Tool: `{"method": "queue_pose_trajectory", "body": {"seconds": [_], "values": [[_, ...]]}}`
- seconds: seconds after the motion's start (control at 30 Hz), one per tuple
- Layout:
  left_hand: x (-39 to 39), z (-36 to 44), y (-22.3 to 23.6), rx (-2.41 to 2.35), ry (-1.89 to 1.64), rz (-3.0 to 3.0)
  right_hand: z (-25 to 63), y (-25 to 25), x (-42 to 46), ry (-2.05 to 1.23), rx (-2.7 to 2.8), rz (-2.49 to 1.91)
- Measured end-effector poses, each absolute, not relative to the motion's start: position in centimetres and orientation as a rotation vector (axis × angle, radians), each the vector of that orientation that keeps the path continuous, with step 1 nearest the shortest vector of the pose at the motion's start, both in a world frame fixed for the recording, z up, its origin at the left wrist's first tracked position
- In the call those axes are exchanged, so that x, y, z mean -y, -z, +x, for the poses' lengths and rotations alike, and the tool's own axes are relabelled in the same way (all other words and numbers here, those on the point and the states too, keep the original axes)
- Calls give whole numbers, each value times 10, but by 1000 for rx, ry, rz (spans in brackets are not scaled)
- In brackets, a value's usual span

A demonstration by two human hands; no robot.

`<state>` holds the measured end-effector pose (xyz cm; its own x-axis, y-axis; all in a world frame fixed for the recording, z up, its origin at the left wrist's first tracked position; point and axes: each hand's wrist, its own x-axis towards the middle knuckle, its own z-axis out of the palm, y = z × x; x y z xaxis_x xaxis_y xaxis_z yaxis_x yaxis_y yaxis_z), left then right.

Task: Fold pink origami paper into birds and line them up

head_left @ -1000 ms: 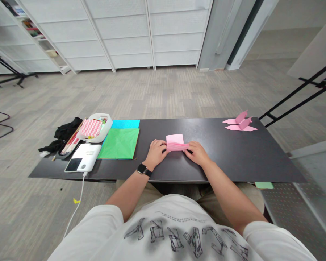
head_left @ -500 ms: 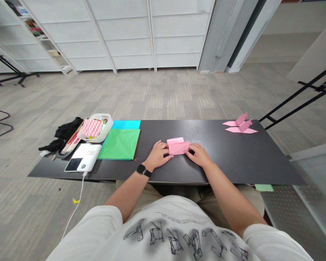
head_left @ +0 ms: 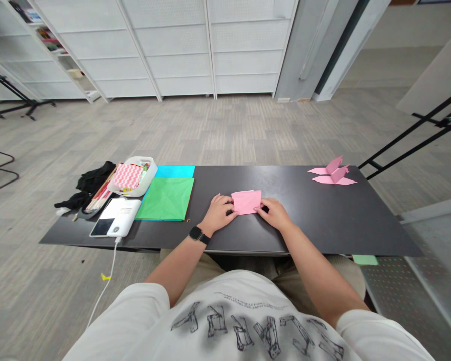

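Note:
A pink sheet of paper (head_left: 246, 202), folded into a wide rectangle, stands out against the dark table in front of me. Its left edge is pinched between the thumb and fingers of my left hand (head_left: 221, 212), which has a black watch on the wrist. My right hand (head_left: 273, 212) grips the lower right corner in the same way. The upper edges of the paper lie nearly together, with a thin strip of the back layer showing behind the front one. The fingertips behind the paper are partly hidden.
Two pink folded-paper birds (head_left: 336, 174) sit at the far right of the black table (head_left: 323, 215). On the left lie green paper (head_left: 166, 199), blue paper (head_left: 176, 172), a white basket (head_left: 150, 173), a white power bank (head_left: 130, 216) with a cable, pencils and black cloth (head_left: 93, 176).
The paper's front layer has come up to almost meet the back layer's top edge, so the paper looks evenly doubled. Both hands stay at its sides with only slight movement.

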<state>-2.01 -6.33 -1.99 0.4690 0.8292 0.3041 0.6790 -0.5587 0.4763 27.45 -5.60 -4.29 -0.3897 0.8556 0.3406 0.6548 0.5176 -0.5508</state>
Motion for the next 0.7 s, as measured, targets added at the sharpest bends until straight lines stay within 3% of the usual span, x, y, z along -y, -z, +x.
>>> {"method": "queue_pose_trajectory", "body": {"seconds": [0.4,0.7], "values": [[101,4,16,-1178,-723,2402,278,46,51,-438,2076,-1234],[50,-10,9,-1504,-891,2170,277,39,39,-450,2164,-1252]]}}
